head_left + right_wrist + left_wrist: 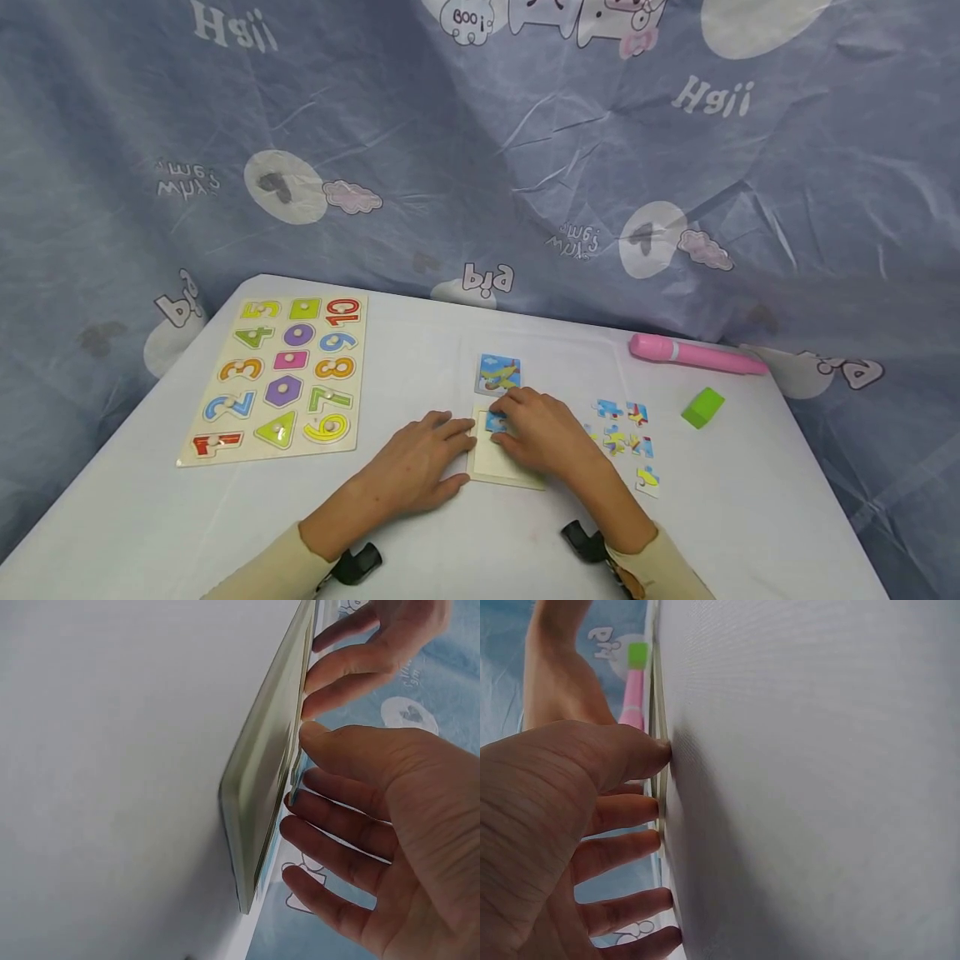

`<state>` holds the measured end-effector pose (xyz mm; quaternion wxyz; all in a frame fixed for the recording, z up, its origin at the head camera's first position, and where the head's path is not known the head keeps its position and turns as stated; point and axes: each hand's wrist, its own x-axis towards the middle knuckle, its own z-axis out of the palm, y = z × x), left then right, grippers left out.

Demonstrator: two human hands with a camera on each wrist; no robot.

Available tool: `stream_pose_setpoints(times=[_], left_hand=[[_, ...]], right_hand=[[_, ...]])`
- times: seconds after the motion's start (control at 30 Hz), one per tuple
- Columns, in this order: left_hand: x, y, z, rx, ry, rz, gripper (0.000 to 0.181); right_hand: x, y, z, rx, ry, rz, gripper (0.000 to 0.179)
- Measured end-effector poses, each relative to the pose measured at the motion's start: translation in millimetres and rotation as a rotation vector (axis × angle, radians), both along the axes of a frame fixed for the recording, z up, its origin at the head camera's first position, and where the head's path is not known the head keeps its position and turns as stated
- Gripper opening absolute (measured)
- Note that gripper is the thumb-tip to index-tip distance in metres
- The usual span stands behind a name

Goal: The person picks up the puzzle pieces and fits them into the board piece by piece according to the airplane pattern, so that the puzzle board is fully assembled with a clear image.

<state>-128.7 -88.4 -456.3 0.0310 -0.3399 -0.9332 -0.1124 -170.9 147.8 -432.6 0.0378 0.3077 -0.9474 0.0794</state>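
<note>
A: Which numbers are shown on the number board (309, 375)?
B: The numerals (240, 369) 1 to 5 are set up its left column, from bottom to top; 6 to 10 are set likewise up its right column.
A: And what can be read on the hanging cloth (450, 167)?
B: "BOO" is printed inside a small cloud (467, 20) at the top. "Hgii" is seen at upper left and again at right. "Pig" and "why me?" are printed upside down, less clearly.

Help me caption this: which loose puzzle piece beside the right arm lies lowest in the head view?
The yellow-and-blue piece, alone at lower right below a gap; the other visible loose pieces sit higher up.
</note>
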Motion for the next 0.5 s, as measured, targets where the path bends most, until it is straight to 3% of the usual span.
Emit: stream_pose_setpoints(times=[0.5], left_hand=[[0.2, -0.7, 0.1, 0.006, -0.001, 0.002, 0.044]], right_hand=[[-0.6, -8.0, -3.3, -0.006, 0.02, 0.025, 0.036]])
